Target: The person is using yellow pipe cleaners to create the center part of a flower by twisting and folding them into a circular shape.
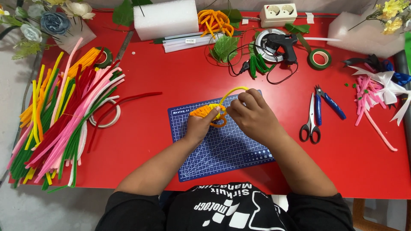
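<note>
While both forearms reach in from the bottom edge over the red table (171, 85), the hands meet above the blue cutting mat (222, 149). The right hand (252, 115), fingers curled, pinches a yellow pipe cleaner (233, 91) that arcs upward. The left hand (199, 126) grips the orange pipe-cleaner bundle (205, 110), held just over the mat's upper edge. Loose pipe cleaners (64, 115) lie heaped at far left; scissors (310, 122) and blue-handled pliers (327, 102) lie at right.
</note>
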